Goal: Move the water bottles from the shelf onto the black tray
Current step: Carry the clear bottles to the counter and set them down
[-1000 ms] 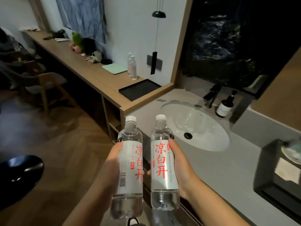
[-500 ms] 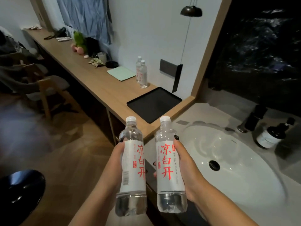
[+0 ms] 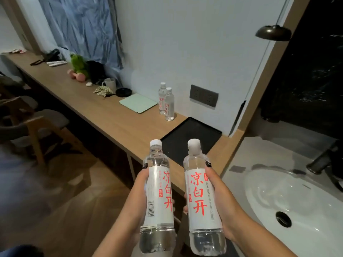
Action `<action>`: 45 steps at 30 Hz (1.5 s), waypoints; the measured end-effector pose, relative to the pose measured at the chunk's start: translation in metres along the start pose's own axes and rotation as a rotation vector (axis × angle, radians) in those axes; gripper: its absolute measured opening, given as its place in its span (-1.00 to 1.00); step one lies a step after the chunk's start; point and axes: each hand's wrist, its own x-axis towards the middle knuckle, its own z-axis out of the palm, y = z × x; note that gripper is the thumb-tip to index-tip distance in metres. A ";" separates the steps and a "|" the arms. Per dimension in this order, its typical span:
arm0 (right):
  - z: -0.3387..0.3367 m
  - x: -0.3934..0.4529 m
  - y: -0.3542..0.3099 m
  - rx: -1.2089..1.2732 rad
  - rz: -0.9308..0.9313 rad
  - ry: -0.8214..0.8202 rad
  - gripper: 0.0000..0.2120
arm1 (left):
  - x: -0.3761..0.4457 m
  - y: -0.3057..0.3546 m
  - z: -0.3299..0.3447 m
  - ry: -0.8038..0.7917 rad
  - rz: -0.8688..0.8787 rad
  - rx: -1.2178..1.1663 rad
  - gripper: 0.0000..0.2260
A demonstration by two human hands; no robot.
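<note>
I hold two clear water bottles with white labels and red characters, both upright. My left hand (image 3: 138, 197) grips the left bottle (image 3: 159, 197); my right hand (image 3: 220, 199) grips the right bottle (image 3: 201, 199). They hover in front of the wooden counter, just short of the black tray (image 3: 194, 134), which lies flat at the counter's right end with nothing on it. Two more water bottles (image 3: 168, 104) stand on the counter just left of the tray, near the wall.
The long wooden counter (image 3: 104, 112) carries a green pad (image 3: 138, 103), a black coaster, a white mug (image 3: 109, 84), a green plush toy and small items. A white sink (image 3: 289, 199) with a dark tap lies to the right. Wooden chairs (image 3: 27, 127) stand at left.
I have stepped closer to the counter with both bottles; the black tray now sits right behind the bottle caps, and the sink has slid to the right edge of view.
</note>
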 end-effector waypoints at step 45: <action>0.143 0.402 -0.189 -0.173 -0.345 0.832 -0.83 | 0.468 0.269 -0.137 -0.008 -0.005 0.278 -0.67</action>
